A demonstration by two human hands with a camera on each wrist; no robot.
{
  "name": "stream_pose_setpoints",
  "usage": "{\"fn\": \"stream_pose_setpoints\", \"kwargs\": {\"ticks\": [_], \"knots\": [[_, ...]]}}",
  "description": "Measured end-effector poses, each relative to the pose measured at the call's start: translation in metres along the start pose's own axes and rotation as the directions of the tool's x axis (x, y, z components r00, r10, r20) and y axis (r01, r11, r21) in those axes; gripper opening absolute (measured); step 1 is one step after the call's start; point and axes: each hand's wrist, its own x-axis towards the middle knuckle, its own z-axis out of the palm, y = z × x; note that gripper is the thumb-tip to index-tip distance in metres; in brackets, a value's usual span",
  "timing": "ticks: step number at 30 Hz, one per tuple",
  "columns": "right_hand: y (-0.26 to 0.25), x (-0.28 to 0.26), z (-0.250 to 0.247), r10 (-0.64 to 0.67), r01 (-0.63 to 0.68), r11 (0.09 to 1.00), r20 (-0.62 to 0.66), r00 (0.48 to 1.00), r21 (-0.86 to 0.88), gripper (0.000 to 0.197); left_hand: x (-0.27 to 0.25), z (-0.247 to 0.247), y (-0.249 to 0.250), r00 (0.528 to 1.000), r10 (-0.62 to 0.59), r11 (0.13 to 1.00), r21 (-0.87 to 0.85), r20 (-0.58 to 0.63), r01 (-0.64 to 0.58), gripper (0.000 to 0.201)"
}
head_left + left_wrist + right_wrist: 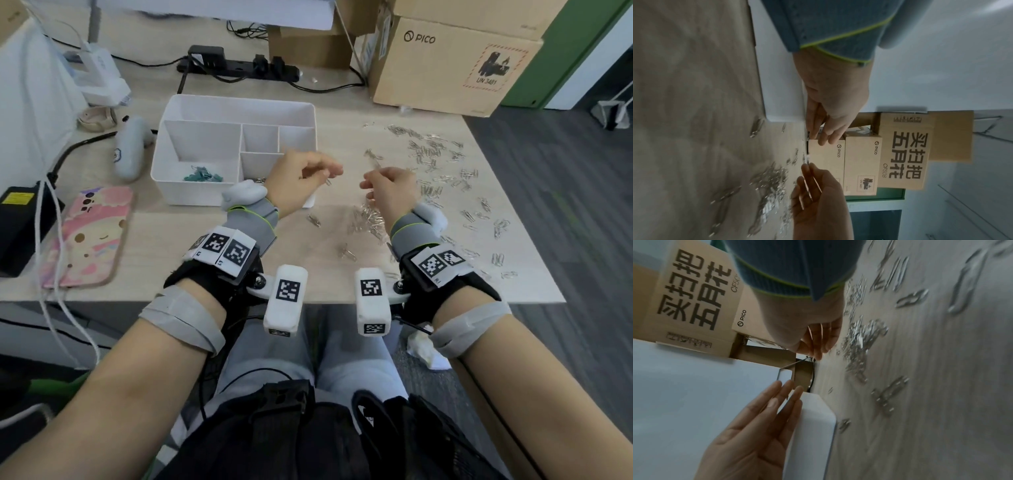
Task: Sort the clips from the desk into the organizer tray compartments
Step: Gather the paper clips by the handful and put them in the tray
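The white organizer tray (239, 102) stands at the desk's middle left. Teal binder clips (202, 176) lie in its front-left compartment, and a few silver clips (260, 180) in the front-middle one. My left hand (325, 173) hovers by the tray's front right corner and pinches one silver paper clip (328, 181). My right hand (368, 192) is a short way to its right, above a pile of paper clips (370, 219), its fingers curled round a few thin clips (813, 334). Many more paper clips (435, 161) are scattered over the right half of the desk.
A phone in a pink case (89, 236), a black power brick (20, 222) and a grey device (132, 150) lie left of the tray. A power strip (239, 66) with cables runs behind it. Cardboard boxes (445, 68) stand at the back right.
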Motion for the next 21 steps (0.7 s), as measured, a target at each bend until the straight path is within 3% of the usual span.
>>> {"fn": "stream_pose_setpoints", "kwargs": {"ticks": [3, 7, 12, 16, 18, 21], "knots": [[0.017, -0.003, -0.017, -0.08, 0.069, 0.98, -0.052, 0.995, -0.186, 0.02, -0.012, 0.016, -0.004, 0.993, -0.039, 0.995, 0.093, 0.109, 0.029, 0.028], [0.04, -0.004, -0.042, -0.114, 0.062, 0.928, -0.121, 0.986, -0.368, 0.034, -0.023, 0.028, -0.013, 0.966, -0.123, 0.968, 0.243, 0.226, 0.067, 0.034], [0.058, -0.007, -0.058, -0.012, -0.04, 0.711, -0.069, 0.998, -0.702, 0.053, -0.035, 0.048, -0.013, 0.924, -0.275, 0.887, 0.441, 0.266, 0.137, 0.051], [0.071, -0.013, -0.058, -0.001, 0.084, 0.702, 0.118, 0.993, -0.707, 0.052, -0.036, 0.068, -0.014, 0.895, -0.36, 0.722, 0.687, 0.262, 0.089, 0.069], [0.07, -0.018, -0.06, -0.058, 0.177, 0.756, 0.205, 0.977, -0.63, 0.049, -0.035, 0.077, -0.011, 0.895, -0.346, 0.735, 0.675, 0.281, 0.072, 0.074], [0.066, -0.025, -0.068, -0.176, 0.248, 0.827, 0.188, 0.966, -0.505, 0.046, -0.031, 0.084, -0.005, 0.9, -0.286, 0.833, 0.55, 0.328, 0.064, 0.084]]}}
